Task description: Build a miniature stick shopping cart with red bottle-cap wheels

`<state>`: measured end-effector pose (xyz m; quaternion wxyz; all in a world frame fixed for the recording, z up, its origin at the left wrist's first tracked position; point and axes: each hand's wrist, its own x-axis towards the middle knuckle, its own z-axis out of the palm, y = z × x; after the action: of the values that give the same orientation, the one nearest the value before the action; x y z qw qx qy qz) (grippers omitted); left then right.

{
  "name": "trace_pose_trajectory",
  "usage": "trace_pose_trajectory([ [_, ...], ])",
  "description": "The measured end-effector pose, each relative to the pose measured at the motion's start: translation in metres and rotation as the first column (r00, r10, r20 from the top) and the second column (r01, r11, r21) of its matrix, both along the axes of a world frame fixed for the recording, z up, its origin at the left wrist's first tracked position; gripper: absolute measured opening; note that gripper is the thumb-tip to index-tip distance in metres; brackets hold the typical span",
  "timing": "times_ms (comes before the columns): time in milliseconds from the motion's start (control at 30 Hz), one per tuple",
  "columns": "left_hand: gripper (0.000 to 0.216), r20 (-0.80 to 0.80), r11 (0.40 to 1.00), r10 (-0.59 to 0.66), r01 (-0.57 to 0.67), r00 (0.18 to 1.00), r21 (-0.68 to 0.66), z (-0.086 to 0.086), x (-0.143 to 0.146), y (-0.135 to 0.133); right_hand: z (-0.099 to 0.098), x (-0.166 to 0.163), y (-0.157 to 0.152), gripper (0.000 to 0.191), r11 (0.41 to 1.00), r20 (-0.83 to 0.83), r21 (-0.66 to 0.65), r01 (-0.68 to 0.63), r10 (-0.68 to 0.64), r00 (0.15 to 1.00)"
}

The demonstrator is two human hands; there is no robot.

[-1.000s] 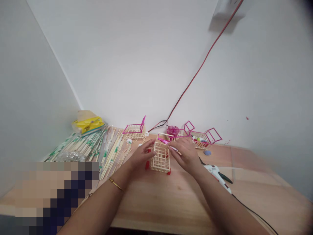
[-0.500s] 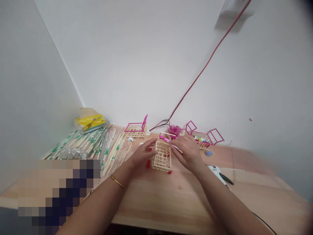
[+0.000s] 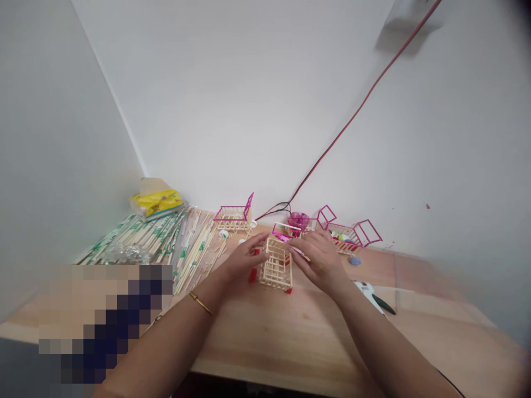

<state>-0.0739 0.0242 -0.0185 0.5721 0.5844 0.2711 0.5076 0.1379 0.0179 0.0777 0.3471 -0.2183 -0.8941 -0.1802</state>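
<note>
A small cart of pale wooden sticks (image 3: pixel 277 271) with red wheels stands between my hands. Its raised handle frame at the back is partly pink and partly bare wood. My right hand (image 3: pixel 319 257) pinches a paintbrush (image 3: pixel 282 237) whose pink-coated tip lies against or close by this handle. Fingers cover most of the brush's shaft. At the cart's upper left side is my left hand (image 3: pixel 244 258), fingers apart, thumb by the top rim; whether it touches the rim I cannot tell. Behind the right hand stands a cup stained with pink paint (image 3: pixel 299 220).
Other stick carts with pink rims stand at the back left (image 3: pixel 233 216) and the back right (image 3: pixel 346 235). Bundles of sticks (image 3: pixel 153 235) and a yellow packet (image 3: pixel 157 203) lie on the left. A glue gun (image 3: pixel 373 296) rests beside my right forearm. A cable (image 3: pixel 344 130) crosses the wall.
The view has shifted slightly, so the scene sits a little farther right. Both hands keep nearly the same pose around the cart, and the brush stays at the handle.
</note>
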Motion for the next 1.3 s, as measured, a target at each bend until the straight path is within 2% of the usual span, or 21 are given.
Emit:
trace_pose_trajectory([
  [200, 0.067, 0.017, 0.998, 0.033, -0.032, 0.999, -0.053, -0.003, 0.0, 0.0, 0.001, -0.002, 0.0, 0.011, 1.0, -0.015, 0.01, 0.01, -0.01, 1.0],
  [333, 0.064, 0.035, 1.0, -0.013, 0.014, 0.999, -0.02, -0.001, 0.0, 0.0, 0.0, -0.002, 0.0, 0.01, 1.0, 0.03, 0.004, 0.011, -0.011, 0.999],
  [533, 0.063, 0.021, 1.0, 0.014, -0.014, 1.0, -0.004, 0.001, 0.0, -0.001, 0.002, -0.002, -0.001, 0.011, 1.0, 0.022, 0.008, -0.001, 0.0, 1.0],
  [667, 0.067, 0.029, 0.998, 0.027, -0.025, 0.999, -0.066, -0.002, 0.0, -0.001, 0.004, 0.0, -0.002, 0.012, 1.0, 0.065, -0.006, 0.0, 0.001, 0.998],
  [933, 0.064, 0.007, 0.999, 0.029, -0.028, 1.0, -0.043, 0.005, 0.0, -0.004, 0.01, 0.0, -0.004, 0.015, 0.997, -0.051, 0.05, 0.05, -0.048, 0.998],
  [1300, 0.069, 0.001, 0.994, 0.063, -0.062, 0.998, -0.093, -0.003, 0.001, 0.0, 0.006, -0.006, -0.004, 0.012, 0.999, -0.017, 0.021, 0.036, -0.035, 0.999],
])
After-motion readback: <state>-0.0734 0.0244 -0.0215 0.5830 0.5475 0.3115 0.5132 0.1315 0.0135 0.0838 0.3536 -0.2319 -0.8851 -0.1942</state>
